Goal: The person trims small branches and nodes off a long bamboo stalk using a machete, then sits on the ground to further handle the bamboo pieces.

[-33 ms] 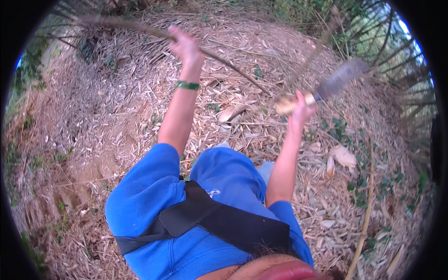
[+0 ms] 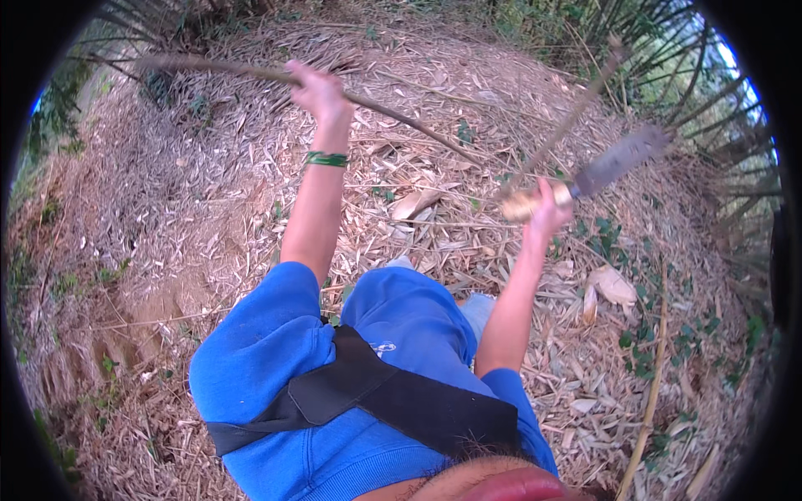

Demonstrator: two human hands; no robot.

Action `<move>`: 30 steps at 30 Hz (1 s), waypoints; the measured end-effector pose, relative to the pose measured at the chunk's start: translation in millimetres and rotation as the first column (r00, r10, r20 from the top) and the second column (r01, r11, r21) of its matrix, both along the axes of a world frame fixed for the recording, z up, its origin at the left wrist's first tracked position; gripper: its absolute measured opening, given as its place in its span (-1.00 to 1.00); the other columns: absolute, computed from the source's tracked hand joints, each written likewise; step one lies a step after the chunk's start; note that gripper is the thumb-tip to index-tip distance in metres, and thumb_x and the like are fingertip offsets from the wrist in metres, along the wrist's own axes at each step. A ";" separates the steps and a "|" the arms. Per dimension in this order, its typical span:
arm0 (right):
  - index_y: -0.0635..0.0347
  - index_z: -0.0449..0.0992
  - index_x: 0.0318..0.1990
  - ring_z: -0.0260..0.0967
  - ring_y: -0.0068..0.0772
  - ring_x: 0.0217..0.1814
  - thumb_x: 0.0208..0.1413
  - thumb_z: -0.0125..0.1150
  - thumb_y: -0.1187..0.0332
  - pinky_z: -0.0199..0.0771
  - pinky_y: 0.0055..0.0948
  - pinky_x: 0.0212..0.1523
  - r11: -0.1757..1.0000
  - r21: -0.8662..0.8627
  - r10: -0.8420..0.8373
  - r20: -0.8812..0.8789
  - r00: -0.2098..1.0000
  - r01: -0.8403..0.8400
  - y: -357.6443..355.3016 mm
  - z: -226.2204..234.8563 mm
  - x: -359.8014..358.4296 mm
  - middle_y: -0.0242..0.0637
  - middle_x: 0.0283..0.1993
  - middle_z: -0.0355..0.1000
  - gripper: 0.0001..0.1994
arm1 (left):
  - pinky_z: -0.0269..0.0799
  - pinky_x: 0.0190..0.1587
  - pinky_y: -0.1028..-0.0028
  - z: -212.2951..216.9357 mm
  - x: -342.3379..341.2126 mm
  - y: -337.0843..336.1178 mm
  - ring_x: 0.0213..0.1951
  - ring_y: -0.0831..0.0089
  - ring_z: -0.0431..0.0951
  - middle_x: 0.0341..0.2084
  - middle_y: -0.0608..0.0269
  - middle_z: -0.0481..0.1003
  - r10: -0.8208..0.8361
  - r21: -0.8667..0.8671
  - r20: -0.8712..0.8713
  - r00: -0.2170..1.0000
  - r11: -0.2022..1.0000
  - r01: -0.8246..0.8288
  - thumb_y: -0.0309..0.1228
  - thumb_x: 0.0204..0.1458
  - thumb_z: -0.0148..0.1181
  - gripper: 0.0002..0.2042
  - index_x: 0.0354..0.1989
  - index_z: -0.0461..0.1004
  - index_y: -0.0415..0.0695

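My left hand [image 2: 324,98], with a green band at its wrist, is closed round a long thin stick [image 2: 409,123]. The stick slants from the far left down toward the middle, its lower end above the leaf litter. On the right, my right hand [image 2: 550,212] grips the pale handle of a machete [image 2: 620,159], whose broad dark blade points outward to the far right. A second, blurred stick [image 2: 568,119] runs up and away from near the machete handle; whether my right hand touches it I cannot tell. Blade and stick are apart.
Dry leaf litter [image 2: 209,242] covers the sloping ground. A pale dry sheath [image 2: 612,286] and a long thin cane [image 2: 654,376] lie at the right, among green ivy-like leaves. Dense stems [image 2: 710,92] stand at the far right, with more growth at the far left.
My left hand has shifted slightly left and down with the stick. My right hand and the machete have moved a little right and down.
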State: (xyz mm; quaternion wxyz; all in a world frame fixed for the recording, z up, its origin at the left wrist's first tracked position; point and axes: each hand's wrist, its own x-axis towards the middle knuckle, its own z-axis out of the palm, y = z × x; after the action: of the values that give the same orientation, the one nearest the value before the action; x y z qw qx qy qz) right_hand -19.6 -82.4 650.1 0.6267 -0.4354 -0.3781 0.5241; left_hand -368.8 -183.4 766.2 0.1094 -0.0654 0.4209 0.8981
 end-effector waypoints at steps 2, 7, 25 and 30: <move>0.24 0.42 -0.25 0.35 -0.55 -0.50 -0.10 0.37 0.65 0.41 -0.54 -0.53 0.996 -0.079 -0.037 0.050 0.998 0.041 -10.0 -2.5 30.3 -0.34 -0.38 0.42 -0.72 | 0.07 -0.67 0.60 10.2 -57.7 -28.9 -0.72 0.68 0.09 -0.74 0.49 0.11 0.164 -0.014 0.030 0.986 0.986 -0.164 0.04 0.30 -0.17 -0.63 -0.28 0.27 -0.03; 0.26 0.40 -0.28 0.32 -0.53 -0.50 -0.08 0.33 0.65 0.37 -0.50 -0.50 0.995 -0.056 -0.067 0.224 0.972 0.082 -24.6 -19.3 64.6 -0.33 -0.40 0.40 -0.76 | 0.45 -0.04 0.30 67.8 -313.1 6.6 -0.10 0.44 0.47 -0.14 0.08 0.45 0.307 -0.428 0.015 0.952 0.862 -0.271 0.00 0.26 -0.01 -0.47 0.20 0.24 -0.19; 0.26 0.31 -0.27 0.36 -0.50 -0.48 -0.04 0.23 0.71 0.52 -0.50 -0.48 0.986 -0.091 -0.151 -0.095 0.984 0.143 5.7 54.6 -90.5 -0.25 -0.33 0.41 -0.75 | 0.06 0.37 0.15 -181.3 132.2 -35.6 0.36 0.05 0.14 0.35 -0.12 0.11 -0.984 -0.863 -0.176 0.007 0.158 0.480 0.15 0.05 0.18 -0.05 0.45 -0.12 -0.15; 0.26 0.28 -0.30 0.35 -0.42 -0.54 -0.14 0.26 0.73 0.49 -0.40 -0.54 0.966 -0.174 -0.231 -0.245 0.942 0.192 30.9 62.8 -93.9 -0.26 -0.38 0.34 -0.69 | 0.47 -0.16 0.48 -170.9 167.5 -65.1 -0.35 0.55 0.54 -0.37 0.21 0.58 -0.842 -0.608 -0.225 0.490 0.514 0.604 -0.31 0.24 0.10 -0.76 -0.24 0.55 -0.26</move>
State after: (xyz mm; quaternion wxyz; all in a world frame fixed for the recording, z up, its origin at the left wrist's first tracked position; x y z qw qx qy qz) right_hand -113.5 -51.5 712.9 0.6901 -0.4453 -0.2027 0.5333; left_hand -201.2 -248.5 595.3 0.3585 0.3337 0.6146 0.6184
